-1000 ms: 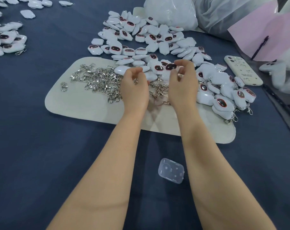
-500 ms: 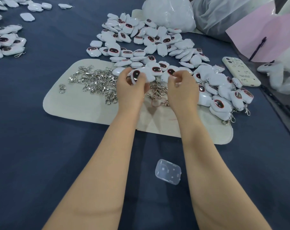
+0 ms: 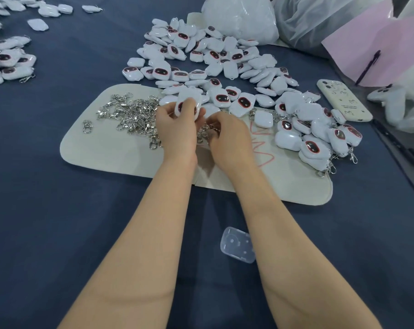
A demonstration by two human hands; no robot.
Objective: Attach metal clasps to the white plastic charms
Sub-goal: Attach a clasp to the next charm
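Your left hand (image 3: pixel 177 131) is grasping a white plastic charm with a dark, red-rimmed face (image 3: pixel 188 104), fingers and thumb curling round its lower edge and holding it over the far side of the cream felt mat (image 3: pixel 101 148). Your right hand (image 3: pixel 229 136) is sitting just beside the left, nearly touching it, with its fingers curling down into the near end of the pile of silver metal clasps (image 3: pixel 130 112). I cannot tell whether it is pinching a clasp or only touching the pile, because the knuckles are hiding the fingertips.

The clasps are spreading leftward across the mat, and one single silver clasp (image 3: pixel 87 126) is lying apart near the mat's left end. A heap of loose white charms (image 3: pixel 213 58) is lying beyond the mat on the dark blue cloth surface (image 3: pixel 58 210). A cluster of charms with clasps fitted (image 3: pixel 315 136) is resting on the mat's right end. A small clear plastic case (image 3: pixel 238 244) is lying on the cloth between your forearms, and a cream phone (image 3: pixel 343 100) is lying to the right of the heap.
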